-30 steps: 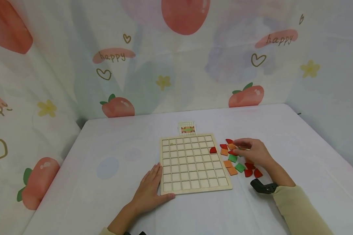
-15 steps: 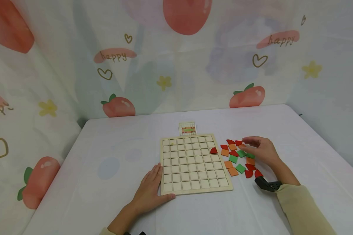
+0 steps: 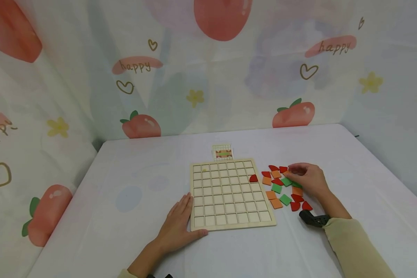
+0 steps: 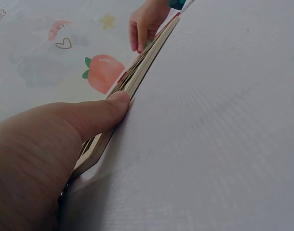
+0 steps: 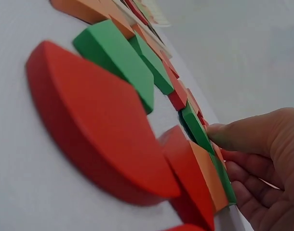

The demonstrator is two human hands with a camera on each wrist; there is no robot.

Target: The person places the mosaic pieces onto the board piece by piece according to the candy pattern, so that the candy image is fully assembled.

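Observation:
My left hand (image 3: 176, 224) steadies the wooden grid board (image 3: 233, 225) at its near left corner. Its straight fingers lie along the left edge, and the thumb (image 4: 106, 113) presses the near edge. One red quarter-circle tile (image 3: 253, 178) sits in a right-hand cell. Right of the board, my right hand (image 3: 311, 179) reaches over loose tiles, thumb and forefinger pinching an orange square tile (image 3: 286, 174) among them. Beside it lie a green tile (image 3: 286, 182) and a red tile (image 3: 283, 169). In the right wrist view the thumb partly hides the pinched tile.
A small pattern card (image 3: 224, 153) lies behind the board. Several red, orange and green tiles spread along the board's right side, including a green tile (image 3: 285, 199) and an orange tile (image 3: 276, 204). A patterned cloth (image 3: 212, 108) hangs behind the white table (image 3: 142, 166).
My right hand has let go of a red tile among the loose pieces and shifted right to an orange tile. The left hand stays on the board.

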